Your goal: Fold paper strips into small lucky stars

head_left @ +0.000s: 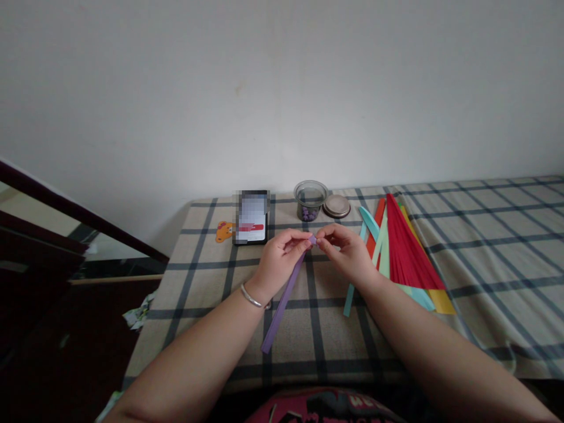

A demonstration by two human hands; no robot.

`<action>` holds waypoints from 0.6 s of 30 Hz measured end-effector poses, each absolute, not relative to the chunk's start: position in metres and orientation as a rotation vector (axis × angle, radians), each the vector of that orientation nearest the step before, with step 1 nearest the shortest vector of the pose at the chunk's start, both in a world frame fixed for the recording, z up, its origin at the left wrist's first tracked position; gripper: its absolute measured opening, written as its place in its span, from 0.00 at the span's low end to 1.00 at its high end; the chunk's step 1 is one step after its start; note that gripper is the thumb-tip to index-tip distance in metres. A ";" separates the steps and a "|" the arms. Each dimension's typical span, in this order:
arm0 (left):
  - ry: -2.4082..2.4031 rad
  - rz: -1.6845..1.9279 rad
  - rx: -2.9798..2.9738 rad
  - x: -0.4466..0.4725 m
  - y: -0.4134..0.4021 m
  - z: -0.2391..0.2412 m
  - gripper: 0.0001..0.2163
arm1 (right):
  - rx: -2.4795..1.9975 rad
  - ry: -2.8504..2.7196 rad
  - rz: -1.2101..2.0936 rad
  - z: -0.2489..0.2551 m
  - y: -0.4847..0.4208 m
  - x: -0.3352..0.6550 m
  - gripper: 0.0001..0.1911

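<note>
A long purple paper strip (284,302) hangs down from between my two hands, its lower end near the table's front. The strip's top end is folded into a small knot-like shape. My left hand (284,251) pinches this folded end from the left, thumb against forefinger. From the right, my right hand (343,247) pinches the same end between thumb and fingertips. Just behind my hands stands a clear plastic cup (310,200) with several small purple folded pieces (309,213) at its bottom. Its round lid (337,205) lies to the right of it.
Fanned paper strips in red (408,252), yellow, green, orange and light blue lie at the right. A phone or tablet (251,217) leans at the back left beside an orange bear figure (224,232). A checked cloth (198,288) covers the table; a wall rises behind.
</note>
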State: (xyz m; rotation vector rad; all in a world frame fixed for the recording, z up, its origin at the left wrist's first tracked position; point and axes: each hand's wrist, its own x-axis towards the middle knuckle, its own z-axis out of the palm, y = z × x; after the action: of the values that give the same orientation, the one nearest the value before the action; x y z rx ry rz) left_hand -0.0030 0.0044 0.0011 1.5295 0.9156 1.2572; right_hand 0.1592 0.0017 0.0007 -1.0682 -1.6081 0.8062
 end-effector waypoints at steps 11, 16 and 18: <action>0.859 1.200 1.536 -0.003 0.005 0.004 0.10 | -1.066 -1.570 0.857 0.000 0.002 0.160 0.07; 0.870 1.205 1.604 -0.003 0.004 0.004 0.09 | -1.050 -1.545 0.893 0.002 0.002 0.159 0.08; 0.853 1.207 1.593 -0.002 0.004 0.003 0.09 | -1.052 -1.520 0.914 0.002 0.002 0.159 0.09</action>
State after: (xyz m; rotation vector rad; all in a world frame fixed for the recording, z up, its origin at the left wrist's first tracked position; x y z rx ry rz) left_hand -0.0021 0.0042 0.0035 1.5927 0.8527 1.2073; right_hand 0.1586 0.0019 0.0024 -1.0523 -1.5202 0.9141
